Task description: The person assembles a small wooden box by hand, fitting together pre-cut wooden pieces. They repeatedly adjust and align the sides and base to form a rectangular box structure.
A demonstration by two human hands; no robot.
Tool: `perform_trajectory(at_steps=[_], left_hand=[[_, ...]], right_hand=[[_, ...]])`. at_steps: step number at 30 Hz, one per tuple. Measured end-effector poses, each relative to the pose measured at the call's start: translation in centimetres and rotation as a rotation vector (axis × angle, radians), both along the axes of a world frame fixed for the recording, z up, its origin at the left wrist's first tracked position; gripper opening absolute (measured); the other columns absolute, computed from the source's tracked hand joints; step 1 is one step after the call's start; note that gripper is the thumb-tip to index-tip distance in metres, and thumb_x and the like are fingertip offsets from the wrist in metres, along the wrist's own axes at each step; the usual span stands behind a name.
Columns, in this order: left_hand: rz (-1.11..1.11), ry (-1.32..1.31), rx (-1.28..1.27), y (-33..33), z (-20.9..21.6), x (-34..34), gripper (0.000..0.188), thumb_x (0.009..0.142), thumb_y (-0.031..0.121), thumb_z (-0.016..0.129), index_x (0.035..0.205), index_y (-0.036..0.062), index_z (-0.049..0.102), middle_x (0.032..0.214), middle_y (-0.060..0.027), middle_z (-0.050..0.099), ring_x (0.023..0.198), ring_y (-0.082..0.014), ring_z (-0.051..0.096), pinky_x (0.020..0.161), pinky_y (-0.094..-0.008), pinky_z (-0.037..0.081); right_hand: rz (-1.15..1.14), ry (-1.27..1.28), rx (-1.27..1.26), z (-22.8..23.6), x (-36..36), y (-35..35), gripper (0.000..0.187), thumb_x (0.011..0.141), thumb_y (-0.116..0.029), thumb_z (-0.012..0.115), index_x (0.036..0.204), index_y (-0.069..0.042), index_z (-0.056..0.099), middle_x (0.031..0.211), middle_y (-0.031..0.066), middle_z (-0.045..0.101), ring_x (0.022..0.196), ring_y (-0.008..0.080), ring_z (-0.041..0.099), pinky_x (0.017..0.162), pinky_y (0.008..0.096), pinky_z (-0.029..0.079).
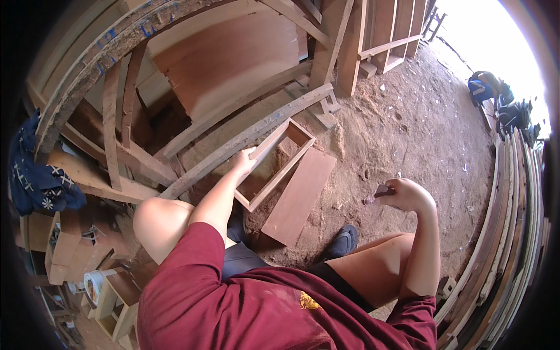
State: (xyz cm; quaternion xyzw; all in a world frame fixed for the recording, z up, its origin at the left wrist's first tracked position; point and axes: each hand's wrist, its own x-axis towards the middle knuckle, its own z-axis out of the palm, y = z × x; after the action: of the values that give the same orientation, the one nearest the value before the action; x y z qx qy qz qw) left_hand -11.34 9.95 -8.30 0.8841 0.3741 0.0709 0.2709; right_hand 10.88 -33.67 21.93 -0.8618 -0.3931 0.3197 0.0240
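Observation:
An open rectangular wooden frame (282, 175) is tilted in front of me, and its hollow middle shows the dirt behind it. My left hand (245, 162) is closed around the frame's left side. A flat reddish-brown wooden board (300, 195) lies beside the frame on the right, close to its edge. Off to the right, apart from both, my right hand (405, 195) is raised over the ground. Its fingers pinch a small dark brown flat piece (384, 191), whose exact kind I cannot make out.
A long wooden beam (251, 134) runs just beyond the frame. Large timber structures (111, 116) and a leaning panel (227, 55) fill the upper left. Long planks (501, 245) are stacked at right. Bags (496, 96) sit farther off. A white bucket (93, 284) stands lower left.

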Motion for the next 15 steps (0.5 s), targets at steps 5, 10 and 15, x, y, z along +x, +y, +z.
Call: perform_trajectory(at_steps=[5,10,15], left_hand=[[-0.024,0.056,-0.019,-0.3,1.6,1.3,0.055,0.074,0.023,0.071,0.128,0.0229,0.06,0.116,-0.0107,0.066,0.1,-0.0268,0.066,0.085,-0.0384,0.052],[0.055,0.094,0.112,-0.7,1.7,2.6,0.055,0.08,0.013,0.059,0.133,0.0282,0.054,0.114,-0.0137,0.066,0.099,-0.0302,0.065,0.085,-0.0416,0.052],[0.01,0.25,0.253,-7.6,3.4,5.1,0.067,0.088,0.041,0.057,0.145,0.0108,0.036,0.138,-0.0147,0.051,0.123,-0.0268,0.053,0.101,-0.0445,0.044]], right_hand=[[0.007,-0.015,-0.023,0.0,-0.2,0.0,0.053,0.076,-0.048,0.071,0.099,0.0,0.067,0.087,0.0204,0.068,0.082,0.0332,0.066,0.073,0.0403,0.052],[0.027,0.03,0.029,0.1,-0.3,-0.1,0.052,0.076,-0.048,0.071,0.1,-0.001,0.067,0.091,0.0214,0.068,0.086,0.0338,0.066,0.076,0.0409,0.051],[-0.013,0.018,0.05,-0.2,-0.4,-0.9,0.048,0.076,-0.044,0.073,0.098,-0.002,0.067,0.09,0.0201,0.068,0.086,0.0328,0.067,0.076,0.0397,0.051]])
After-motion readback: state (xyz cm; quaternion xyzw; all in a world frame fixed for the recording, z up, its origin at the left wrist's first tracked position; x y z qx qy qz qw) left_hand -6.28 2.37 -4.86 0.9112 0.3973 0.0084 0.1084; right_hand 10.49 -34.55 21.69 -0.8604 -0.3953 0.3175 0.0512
